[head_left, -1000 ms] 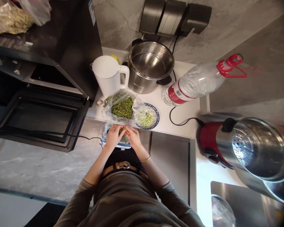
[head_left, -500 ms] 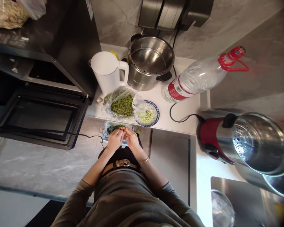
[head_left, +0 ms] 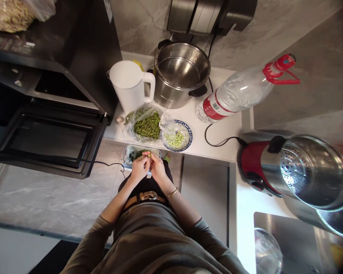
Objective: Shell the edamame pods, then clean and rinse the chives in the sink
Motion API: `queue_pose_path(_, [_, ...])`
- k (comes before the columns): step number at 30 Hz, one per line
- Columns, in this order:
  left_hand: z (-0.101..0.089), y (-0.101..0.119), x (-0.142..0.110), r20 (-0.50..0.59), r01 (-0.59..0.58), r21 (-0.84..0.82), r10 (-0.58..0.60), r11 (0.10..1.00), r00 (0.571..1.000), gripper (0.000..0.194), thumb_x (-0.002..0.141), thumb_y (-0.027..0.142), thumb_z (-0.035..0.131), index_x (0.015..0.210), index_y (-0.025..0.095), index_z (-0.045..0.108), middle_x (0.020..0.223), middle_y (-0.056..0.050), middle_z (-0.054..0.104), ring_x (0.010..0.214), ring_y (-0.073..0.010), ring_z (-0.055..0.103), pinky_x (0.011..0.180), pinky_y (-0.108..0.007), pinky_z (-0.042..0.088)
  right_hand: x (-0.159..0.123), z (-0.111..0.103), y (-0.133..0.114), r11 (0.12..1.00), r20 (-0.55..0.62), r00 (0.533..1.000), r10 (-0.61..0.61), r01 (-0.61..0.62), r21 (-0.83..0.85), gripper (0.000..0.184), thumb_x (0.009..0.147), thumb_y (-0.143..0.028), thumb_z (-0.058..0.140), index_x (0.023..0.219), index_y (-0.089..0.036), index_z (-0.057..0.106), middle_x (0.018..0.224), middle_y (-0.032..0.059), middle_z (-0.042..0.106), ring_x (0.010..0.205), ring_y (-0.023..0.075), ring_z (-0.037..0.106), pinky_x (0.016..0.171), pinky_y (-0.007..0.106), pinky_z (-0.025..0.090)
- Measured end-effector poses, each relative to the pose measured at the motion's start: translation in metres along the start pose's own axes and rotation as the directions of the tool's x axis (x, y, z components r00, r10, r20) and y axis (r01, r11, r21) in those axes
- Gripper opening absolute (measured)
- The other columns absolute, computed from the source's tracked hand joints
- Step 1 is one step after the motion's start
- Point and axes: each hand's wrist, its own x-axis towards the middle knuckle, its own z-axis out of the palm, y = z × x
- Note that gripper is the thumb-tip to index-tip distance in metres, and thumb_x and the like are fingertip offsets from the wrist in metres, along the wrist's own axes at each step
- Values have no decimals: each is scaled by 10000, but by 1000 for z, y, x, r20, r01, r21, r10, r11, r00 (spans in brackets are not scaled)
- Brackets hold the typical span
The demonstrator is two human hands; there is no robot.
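Observation:
My left hand [head_left: 140, 167] and my right hand [head_left: 157, 167] meet fingertip to fingertip, pinching a small green soybean pod [head_left: 149, 154] between them. Below them stands a lined bin [head_left: 127, 161] with dark green scraps inside. On the counter edge beyond, a clear plastic bag [head_left: 129, 133] lies open, full of green soybean pods [head_left: 147, 126]. Beside it, partly under the bag's edge, a blue-rimmed plate [head_left: 190, 136] carries shelled pale green beans [head_left: 178, 140].
Behind the bag stand a white jug [head_left: 129, 89] and a steel steamer pot [head_left: 173, 97]. A large water bottle [head_left: 240, 91] is to their right, near a red electric pot [head_left: 254, 161]. An oven door [head_left: 48, 139] hangs open at left. A sink [head_left: 297, 243] lies at lower right.
My fingers have shifted slightly around the pod, with the hands still together over the bin. The camera view has moved a little; the counter items stay in place.

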Motion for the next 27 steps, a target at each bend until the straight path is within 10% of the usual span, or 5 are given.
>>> queue_pose_path(6, [0,1,-3,21,34,75,-36,997,999,261,876,237,471,634,192,558,661,-58,641,634,-163,599,624,-267,418,-1,1,5,1000,1,1000,-21,21,-7,170,701,-377,713,757,-225,660,819,21,702,876,187,670,886,323,518])
queue_pose_path(14, [-9,6,6,170,272,-312,-228,910,959,377,843,295,415,486,206,332,454,23,401,465,-111,393,509,-257,288,5,-7,8,949,-40,986,-160,143,-280,255,698,-464,719,712,-222,639,760,-12,654,701,133,566,699,257,477])
queue_pose_path(18, [-15,-3,9,281,369,-441,-265,818,922,398,861,341,385,502,215,271,449,42,315,455,-101,327,491,-251,278,7,-8,5,971,8,1000,-29,30,-237,326,676,-481,760,599,-210,597,551,-54,512,497,79,389,497,228,354])
queue_pose_path(27, [-30,-5,3,257,-75,160,32,984,966,228,946,316,437,907,201,630,900,-77,685,810,-195,643,728,-284,467,11,-15,-4,975,10,981,192,-190,-119,383,514,-391,886,547,-177,570,500,-75,494,451,39,362,412,193,260])
